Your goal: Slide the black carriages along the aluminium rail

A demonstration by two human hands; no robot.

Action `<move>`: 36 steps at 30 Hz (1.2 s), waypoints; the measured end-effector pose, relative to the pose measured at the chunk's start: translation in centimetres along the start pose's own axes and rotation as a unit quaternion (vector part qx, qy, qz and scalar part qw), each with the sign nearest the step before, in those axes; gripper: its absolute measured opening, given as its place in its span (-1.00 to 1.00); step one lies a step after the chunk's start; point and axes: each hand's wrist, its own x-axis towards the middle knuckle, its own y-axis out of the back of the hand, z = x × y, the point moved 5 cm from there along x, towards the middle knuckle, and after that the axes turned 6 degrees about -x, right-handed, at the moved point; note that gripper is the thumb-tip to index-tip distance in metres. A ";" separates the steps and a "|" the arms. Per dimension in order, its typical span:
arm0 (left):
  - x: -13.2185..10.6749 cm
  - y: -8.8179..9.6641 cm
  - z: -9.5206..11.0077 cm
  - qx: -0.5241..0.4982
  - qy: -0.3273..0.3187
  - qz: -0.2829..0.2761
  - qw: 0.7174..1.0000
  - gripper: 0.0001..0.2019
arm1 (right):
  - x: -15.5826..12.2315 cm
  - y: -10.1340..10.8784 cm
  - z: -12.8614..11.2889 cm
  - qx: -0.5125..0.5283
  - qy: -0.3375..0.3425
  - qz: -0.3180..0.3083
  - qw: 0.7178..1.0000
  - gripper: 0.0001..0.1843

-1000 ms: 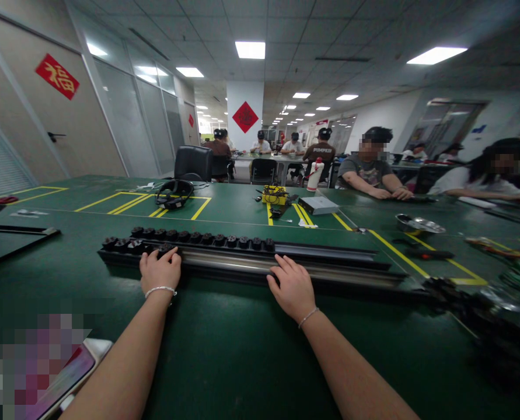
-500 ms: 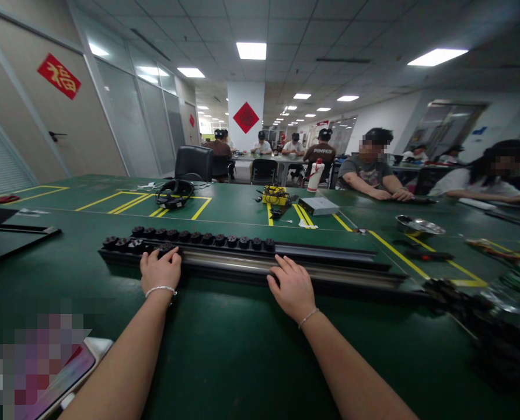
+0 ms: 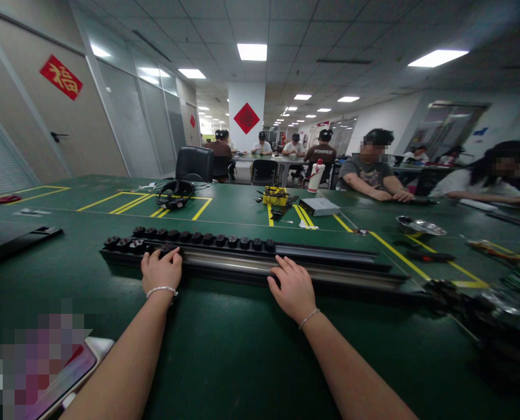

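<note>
Two long black track rails lie side by side on the green table. The far rail (image 3: pixel 325 252) carries a row of round black socket-like modules (image 3: pixel 196 237) along its left part. In the near rail (image 3: pixel 229 262), a few such modules (image 3: pixel 124 242) sit at the left end, and its bare metal channel shows further right. My left hand (image 3: pixel 161 273) is closed about a black module (image 3: pixel 168 248) in the near rail, partly covered by the fingers. With fingers spread, my right hand (image 3: pixel 292 286) rests on the near rail's front edge.
A phone (image 3: pixel 73 373) lies at lower left and a dark flat panel (image 3: pixel 18 239) at left. Beyond are a headset (image 3: pixel 174 193), a yellow box (image 3: pixel 275 196), a white box (image 3: pixel 318 206) and a metal bowl (image 3: pixel 421 225). Dark cables (image 3: pixel 474 315) lie right. Co-workers sit opposite.
The dark panel at the left edge has tipped down flatter, with a bit of a hand beside it. My hands and both rails stay practically still.
</note>
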 end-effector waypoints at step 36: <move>-0.1 0.0 0.0 -0.005 -0.010 0.007 1.000 -0.64 | 0.0 0.0 0.1 0.008 0.004 0.003 1.000 -0.70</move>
